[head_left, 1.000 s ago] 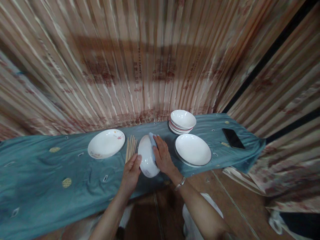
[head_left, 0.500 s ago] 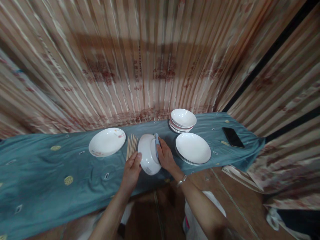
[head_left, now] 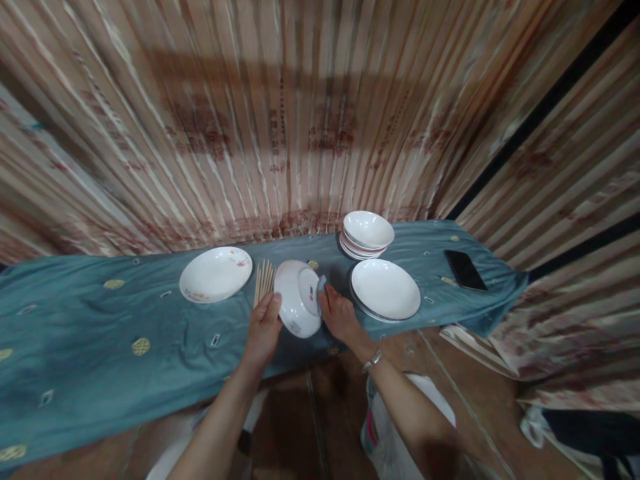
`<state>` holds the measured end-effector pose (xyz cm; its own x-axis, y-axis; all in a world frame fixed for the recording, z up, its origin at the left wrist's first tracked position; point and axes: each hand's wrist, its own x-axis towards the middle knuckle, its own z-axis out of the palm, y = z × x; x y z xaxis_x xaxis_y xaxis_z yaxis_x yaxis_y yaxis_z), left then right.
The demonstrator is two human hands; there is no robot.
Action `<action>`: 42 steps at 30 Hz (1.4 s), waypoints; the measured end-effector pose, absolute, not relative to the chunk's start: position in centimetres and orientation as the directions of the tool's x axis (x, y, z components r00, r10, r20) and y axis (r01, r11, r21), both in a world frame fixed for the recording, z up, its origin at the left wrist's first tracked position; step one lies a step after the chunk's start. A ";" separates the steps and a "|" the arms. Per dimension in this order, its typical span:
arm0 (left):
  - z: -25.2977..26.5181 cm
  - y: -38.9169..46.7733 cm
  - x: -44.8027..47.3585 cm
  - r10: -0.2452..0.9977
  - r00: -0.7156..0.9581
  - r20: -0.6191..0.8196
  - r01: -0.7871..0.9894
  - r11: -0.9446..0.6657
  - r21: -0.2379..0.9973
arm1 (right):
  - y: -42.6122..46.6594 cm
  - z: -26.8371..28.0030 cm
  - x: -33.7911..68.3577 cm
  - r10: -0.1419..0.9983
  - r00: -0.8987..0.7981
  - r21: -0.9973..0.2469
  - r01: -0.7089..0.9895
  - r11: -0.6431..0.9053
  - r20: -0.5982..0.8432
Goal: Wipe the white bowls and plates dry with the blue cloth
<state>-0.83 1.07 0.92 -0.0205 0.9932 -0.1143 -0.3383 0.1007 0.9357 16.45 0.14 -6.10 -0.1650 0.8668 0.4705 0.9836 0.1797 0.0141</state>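
My left hand [head_left: 265,327] grips the rim of a white bowl [head_left: 293,303], tilted so its underside and foot ring with a small red mark face right. In my right hand [head_left: 340,313] is a light blue cloth [head_left: 321,293], pressed at the edge of the bowl's foot. Behind the bowl and my left hand lie several wooden chopsticks [head_left: 264,279], their lower ends hidden. To the left is a white plate [head_left: 215,275] with a floral pattern on its rim. White plates [head_left: 385,290] are stacked just right of my right hand.
A stack of white bowls [head_left: 369,230] stands at the back of the table, behind the plates. A black phone [head_left: 465,270] lies at the right end of the blue-green tablecloth [head_left: 175,347]. A patterned curtain [head_left: 310,133] hangs behind the table.
The bowl has turned so more of its base shows, including the red mark. My right hand with the cloth has shifted slightly right and down along the foot.
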 end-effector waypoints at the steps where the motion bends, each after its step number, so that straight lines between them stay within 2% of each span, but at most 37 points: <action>1: 0.9 1.1 -0.9 0.994 -0.029 -0.104 -0.332 0.089 0.939 | -0.2 -5.5 16.4 0.885 -0.179 0.040 0.983 0.180 0.431; 5: 0.9 1.1 -0.8 0.994 -0.058 -0.091 -0.317 0.068 0.946 | -1.1 -2.4 16.4 0.945 -0.235 0.086 0.972 0.221 0.228; 9: 1.2 1.0 -0.6 0.995 -0.049 -0.089 -0.348 0.067 0.935 | -1.9 -0.1 16.0 0.982 -0.153 0.007 0.988 0.153 0.113; 12: 1.4 1.0 -0.4 0.994 -0.053 -0.091 -0.379 0.065 0.923 | -2.5 0.5 15.7 0.985 -0.142 -0.048 0.988 0.147 0.095; 23: 1.6 1.2 -0.2 0.991 -0.046 -0.124 -0.371 0.098 0.924 | -4.5 0.2 15.1 0.913 -0.235 -0.156 0.941 0.299 0.334; 27: 1.7 1.2 -0.1 0.993 -0.033 -0.116 -0.376 0.096 0.922 | -5.0 1.4 15.2 0.853 -0.244 -0.202 0.907 0.369 0.461; 31: 1.4 1.1 0.1 0.996 0.026 -0.091 -0.387 0.094 0.917 | -4.7 2.2 15.0 0.777 -0.244 -0.195 0.885 0.423 0.581; 37: 0.8 1.1 -0.1 0.997 0.080 -0.022 -0.309 0.045 0.950 | -3.4 2.0 13.8 0.762 -0.317 -0.219 0.833 0.508 0.565; 42: 1.2 0.4 -0.2 0.993 0.119 0.009 -0.210 0.016 0.978 | -2.1 2.8 13.9 0.768 -0.306 -0.262 0.815 0.517 0.563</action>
